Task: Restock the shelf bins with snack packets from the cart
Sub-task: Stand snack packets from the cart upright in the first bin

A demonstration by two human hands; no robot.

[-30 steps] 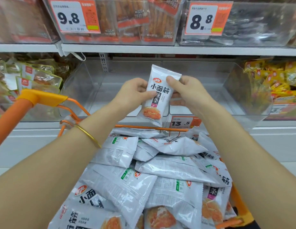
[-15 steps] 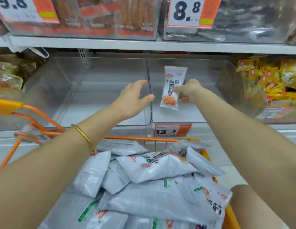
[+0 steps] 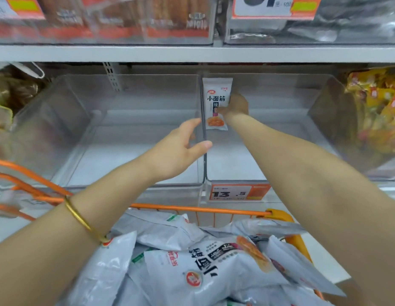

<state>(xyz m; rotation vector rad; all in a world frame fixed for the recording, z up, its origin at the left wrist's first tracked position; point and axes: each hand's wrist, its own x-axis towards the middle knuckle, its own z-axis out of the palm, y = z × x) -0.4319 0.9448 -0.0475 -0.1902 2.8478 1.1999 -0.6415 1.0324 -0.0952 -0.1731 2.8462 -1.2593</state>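
My right hand (image 3: pixel 236 106) reaches deep into the right clear bin (image 3: pixel 236 166) and pinches a white snack packet (image 3: pixel 216 100), held upright against the bin's left wall near the back. My left hand (image 3: pixel 181 149) hovers at the divider between the two bins, fingers spread and thumb out, holding nothing. The left clear bin (image 3: pixel 130 149) holds nothing. Below my arms, the orange cart (image 3: pixel 192 209) is heaped with several white snack packets (image 3: pixel 203 266) of the same kind.
An orange price tag reading 13.5 (image 3: pixel 238 192) hangs on the right bin's front. Yellow packets (image 3: pixel 377 111) fill the bin at far right, brown snacks (image 3: pixel 6 100) the one at far left. The upper shelf (image 3: pixel 192 53) carries full bins close overhead.
My right hand has carried the packet further back into the right bin. The left hand let go of it and followed forward to the divider. My view moved closer to the shelf.
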